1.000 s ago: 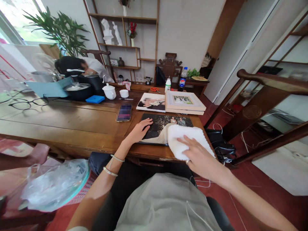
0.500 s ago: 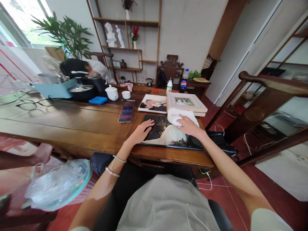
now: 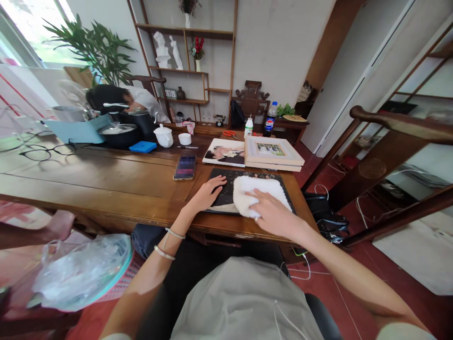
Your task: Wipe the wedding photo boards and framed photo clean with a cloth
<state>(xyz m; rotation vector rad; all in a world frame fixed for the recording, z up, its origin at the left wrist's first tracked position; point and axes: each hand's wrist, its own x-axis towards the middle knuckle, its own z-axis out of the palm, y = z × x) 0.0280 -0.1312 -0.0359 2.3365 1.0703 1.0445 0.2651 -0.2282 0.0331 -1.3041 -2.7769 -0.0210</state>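
Observation:
My left hand [image 3: 208, 192] lies flat on the left part of a dark photo panel [image 3: 229, 178], fingers stretched out. The panel rests on the table by its front edge and shows a pale dress against a dark ground. My right hand [image 3: 271, 213] holds a fluffy white cloth [image 3: 244, 194] down on the panel's middle and right. Much of the picture is covered by the cloth. Just behind the panel are a photo print [image 3: 226, 152] and a stack of pale framed pictures [image 3: 274, 153].
On the wooden table [image 3: 141, 175] are a phone [image 3: 184, 167], a lidded white pot [image 3: 163, 136], a blue box [image 3: 142, 147], a cola bottle [image 3: 271, 120] and orange-handled scissors [image 3: 229, 133]. A person [image 3: 148, 104] leans at the far side. A chair [image 3: 375, 165] stands to my right.
My right hand has pulled the white cloth from the panel's far edge toward me, over the pale dress. My left hand stays in place.

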